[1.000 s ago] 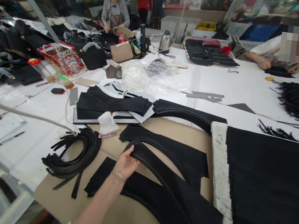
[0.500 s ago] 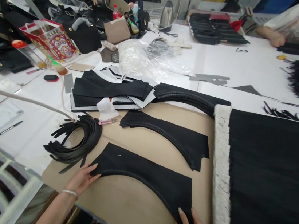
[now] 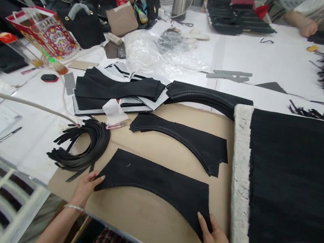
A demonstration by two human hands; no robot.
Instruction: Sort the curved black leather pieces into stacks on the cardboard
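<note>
A black fabric panel [image 3: 157, 180] with a curved, edged lower side lies across the tan board [image 3: 137, 222] in front of me. My left hand [image 3: 86, 185] pinches its left corner between thumb and fingers. At the right end, my right hand [image 3: 214, 236] grips the lower corner, thumb on top and some fingers hidden. Just beyond lies a second curved black piece [image 3: 180, 138]. To the left of the panel is a coil of black strips [image 3: 91, 148]. Pink thread snips [image 3: 116, 126] rest near a white scrap [image 3: 114, 111].
On the right, a white-edged block [image 3: 240, 148] carries a large black sheet [image 3: 297, 179]. Stacked black pieces [image 3: 118, 92] lie behind the board. Clear plastic [image 3: 165, 52], a red patterned bag [image 3: 46, 32] and a kettle [image 3: 180, 0] stand farther back. A co-worker's hands [image 3: 308, 27] hold black material at the upper right.
The view has tilted down a little, so things sit higher in the picture. My left hand has shifted its grip at the panel's left corner; the right hand still holds the other end.
</note>
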